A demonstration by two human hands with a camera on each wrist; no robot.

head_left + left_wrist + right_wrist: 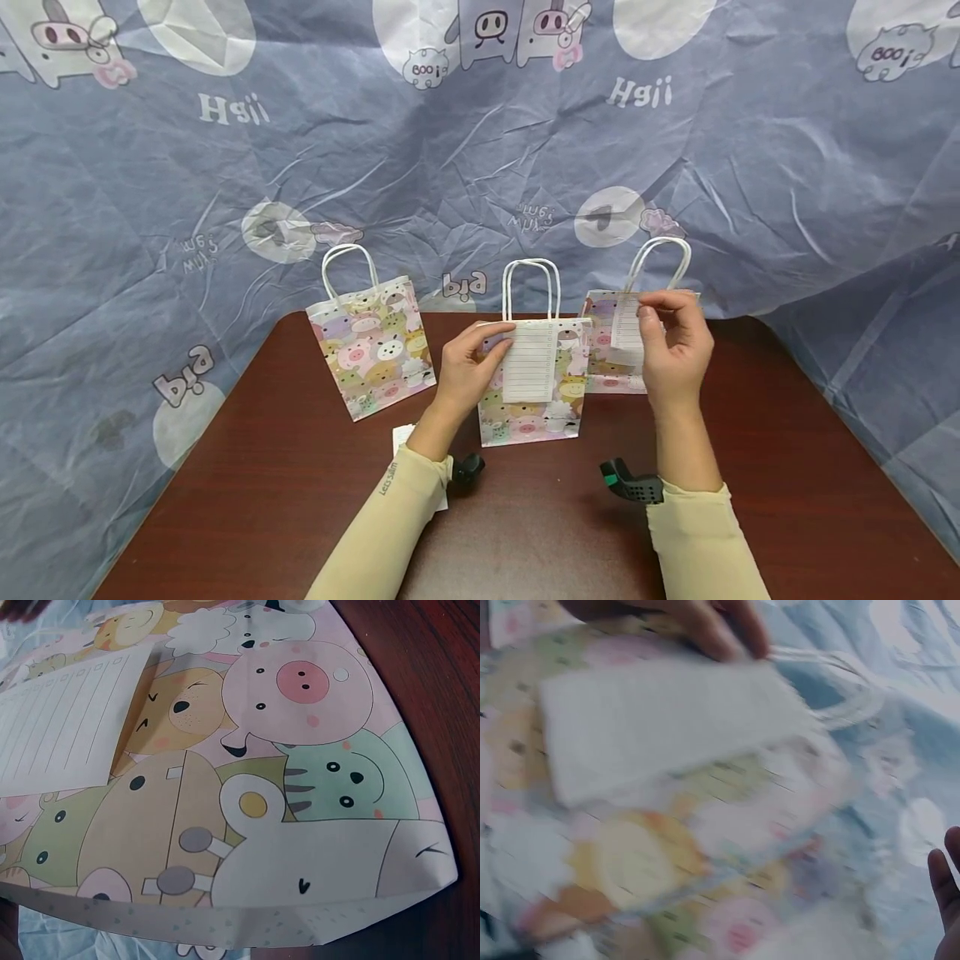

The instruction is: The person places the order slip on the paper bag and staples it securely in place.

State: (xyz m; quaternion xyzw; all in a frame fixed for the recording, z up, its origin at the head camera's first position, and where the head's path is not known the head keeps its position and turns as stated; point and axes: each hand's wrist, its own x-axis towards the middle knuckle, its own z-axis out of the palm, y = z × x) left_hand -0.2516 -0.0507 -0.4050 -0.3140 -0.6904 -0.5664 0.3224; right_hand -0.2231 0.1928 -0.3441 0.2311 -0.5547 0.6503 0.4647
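My left hand (467, 367) is at the upper left of the middle paper gift bag (528, 425), its thumb and forefinger pinching the edge of a lined paper slip (528, 367) that lies against the bag's front. The bag stands upright, printed with cartoon animals, with white twisted handles (531, 265). In the left wrist view the slip's lower end (67, 727) stands slightly off the bag. My right hand (677, 342) is raised, fingers bent and apart, nothing seen between them. It overlaps a second bag (600, 362) bearing its own lined slip (627, 325). The right wrist view is blurred.
A third bag (372, 350) leans at the left, with no slip visible on its front. A white paper (402, 435) lies partly under my left forearm on the dark wooden table (247, 500). A blue printed cloth (450, 167) hangs behind the table.
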